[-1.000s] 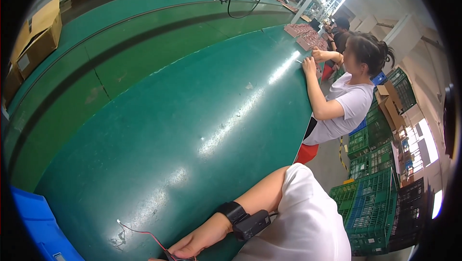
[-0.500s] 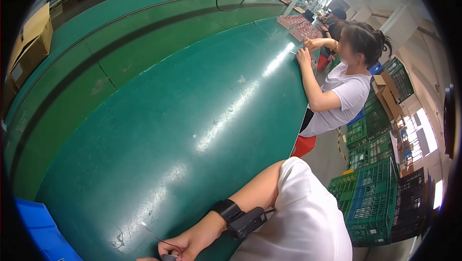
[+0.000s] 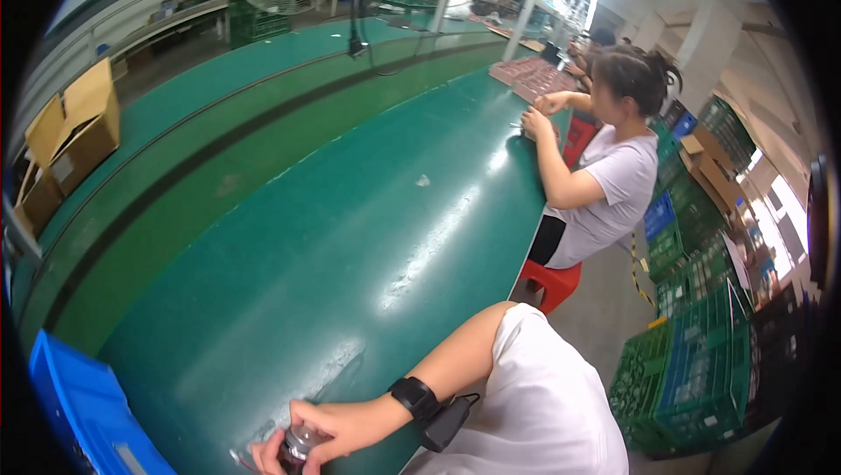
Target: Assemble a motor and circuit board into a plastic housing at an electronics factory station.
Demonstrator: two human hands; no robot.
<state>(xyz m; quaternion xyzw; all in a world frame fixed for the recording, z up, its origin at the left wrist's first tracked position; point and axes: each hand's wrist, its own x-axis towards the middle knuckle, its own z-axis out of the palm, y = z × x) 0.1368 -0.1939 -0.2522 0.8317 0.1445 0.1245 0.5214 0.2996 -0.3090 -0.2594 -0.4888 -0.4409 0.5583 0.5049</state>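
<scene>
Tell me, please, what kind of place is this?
Probably a factory assembly hall. A long green workbench runs down the room, a co-worker sits at it on a red stool, and stacked green crates stand beside cardboard boxes.

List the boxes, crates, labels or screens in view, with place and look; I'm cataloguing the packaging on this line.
Cardboard boxes: far left beyond the green table, brown, flaps open.
Blue bin: lower left at the table's edge, plastic, a pale label on its rim.
Green crates: right, on the floor, latticed and stacked, some blue ones among them.
More cardboard boxes: on the crates behind the seated person.
No screens show.
</scene>
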